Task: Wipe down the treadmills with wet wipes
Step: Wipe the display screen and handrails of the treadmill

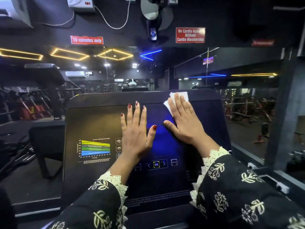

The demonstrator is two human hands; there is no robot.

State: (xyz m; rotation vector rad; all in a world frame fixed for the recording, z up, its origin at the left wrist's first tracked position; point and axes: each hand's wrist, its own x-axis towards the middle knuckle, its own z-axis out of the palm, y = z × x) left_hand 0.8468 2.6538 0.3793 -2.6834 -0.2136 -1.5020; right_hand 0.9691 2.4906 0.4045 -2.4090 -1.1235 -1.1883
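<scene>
Right hand is flat, fingers straight, pressing the wipe onto the console near its top right corner. Left hand lies spread and empty mid-panel, probably just bracing while she scrubs.

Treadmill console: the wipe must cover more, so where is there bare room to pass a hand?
Bare: the console panel left of the left hand, above the colour chart; also the band below the OK button. Crowded: the top right, where the right hand presses the wet wipe.
</scene>
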